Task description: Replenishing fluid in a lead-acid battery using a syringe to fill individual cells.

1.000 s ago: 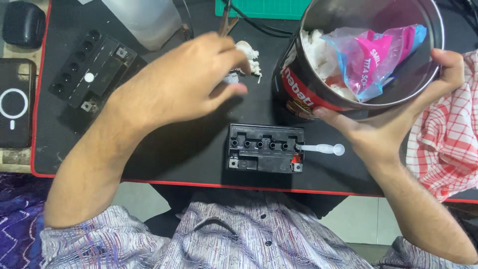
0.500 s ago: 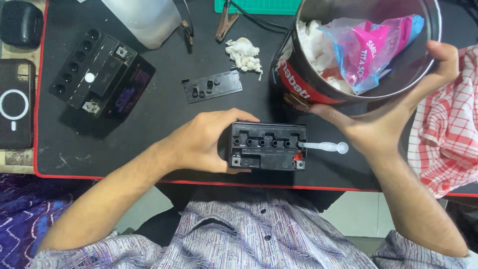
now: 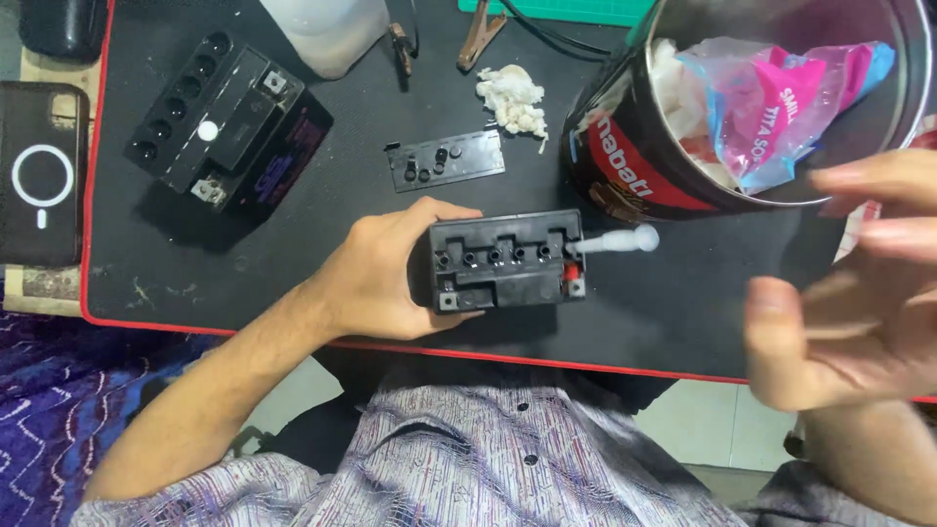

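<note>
At the far left edge, a black phone [image 3: 41, 176] with a white ring on its back lies just off the black mat [image 3: 195, 283], which has a red border. On the mat's upper left sits a larger black battery [image 3: 226, 122], tilted, with a row of round openings along its top, one of them capped in white. Above and right of it stands a translucent white container [image 3: 327, 29], cut off by the frame edge, with two clips [image 3: 439, 44] on cables just beside it. Near the mat's centre lies a flat black cap strip [image 3: 444, 160], apart from both batteries, and above right of it a small wad of white cotton [image 3: 512, 98]. The left hand [image 3: 386, 273] is closed around the left end of a small black battery [image 3: 506, 260], thumb on the top edge, fingers curled beneath; the battery rests on the mat near its front border, directly before the person's patterned shirt [image 3: 468, 459]. A row of small open holes shows along its top. A white dropper [image 3: 617, 240] sticks out from the battery's right end, bulb pointing right. Behind it stands a round tin [image 3: 634, 166], red and dark on the side, holding a pink and blue plastic bag [image 3: 771, 98] and white material. The right hand [image 3: 859, 312] hovers at the right, blurred, fingers spread open and holding nothing, just clear of the tin.
</note>
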